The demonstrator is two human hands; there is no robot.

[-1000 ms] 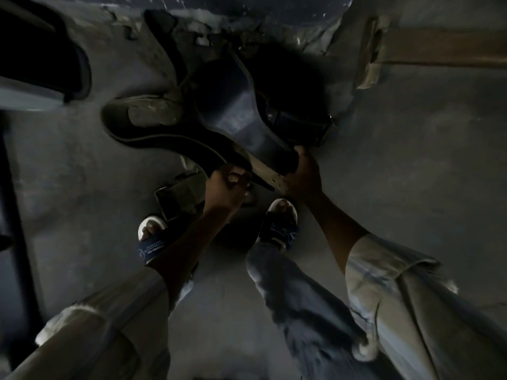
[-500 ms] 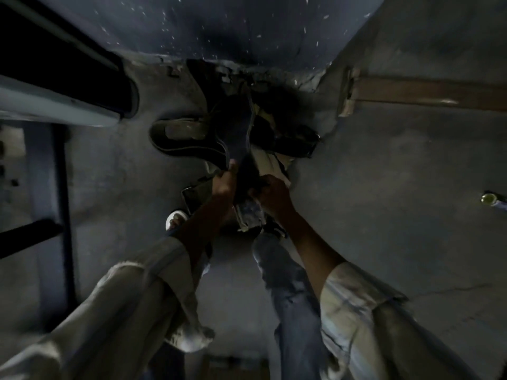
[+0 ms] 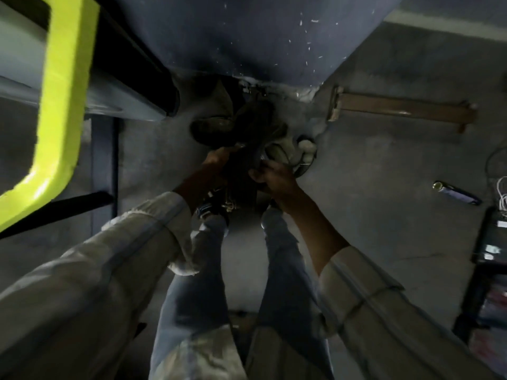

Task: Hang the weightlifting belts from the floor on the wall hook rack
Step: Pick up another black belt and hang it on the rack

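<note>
Several dark weightlifting belts (image 3: 247,124) hang in a blurred bunch between my hands, above the grey floor near the wall corner. My left hand (image 3: 216,160) grips the bunch on its left side. My right hand (image 3: 270,175) grips it on the right, fingers closed around the dark straps. A belt's lower end with a metal buckle (image 3: 227,205) dangles below my left wrist. A pale belt or strap (image 3: 285,149) lies curled on the floor just beyond my right hand. No hook rack is in view.
A yellow machine frame (image 3: 59,105) and a grey padded bench (image 3: 115,89) stand at the left. The dark blue wall (image 3: 247,37) rises ahead. A wooden bar (image 3: 400,108) lies on the floor at right, with a small cylinder (image 3: 455,193) and a dark shelf (image 3: 491,242).
Both hands have lifted the belts off the floor and drawn closer together. The view has risen and pulled back, bringing the yellow frame and more of the wall into sight.
</note>
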